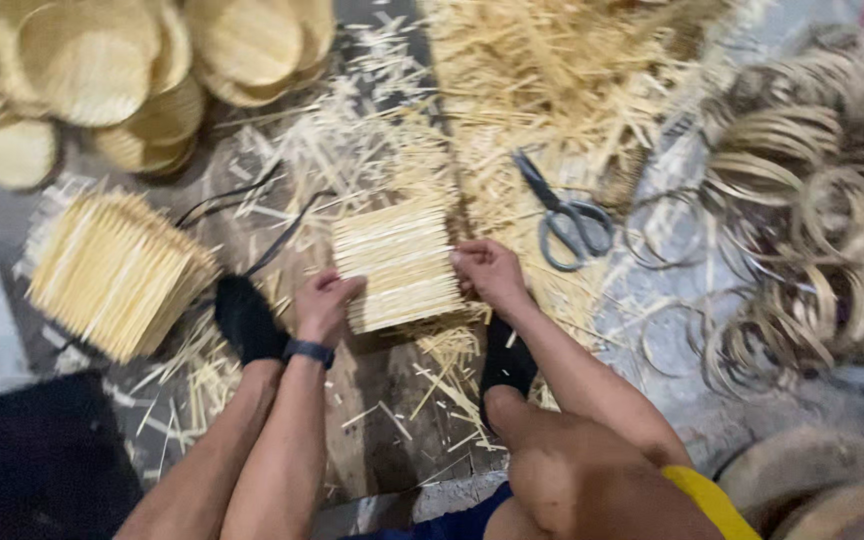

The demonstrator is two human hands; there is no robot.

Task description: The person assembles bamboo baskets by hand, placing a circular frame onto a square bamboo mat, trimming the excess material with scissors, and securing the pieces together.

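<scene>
Two hands, the left hand and right hand, clasp a woven bamboo mat by its side edges on the floor; uneven squeezing could likely slide loose strips out.

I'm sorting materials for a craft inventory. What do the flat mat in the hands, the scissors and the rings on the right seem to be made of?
The mat, held between left hand and right hand, looks like thin pale bamboo or wood strips, unfinished and matte. The scissors seem to have dull metal blades and grey handles, possibly plastic. The rings look like bent bamboo or cane strips, tan and raw.
</scene>
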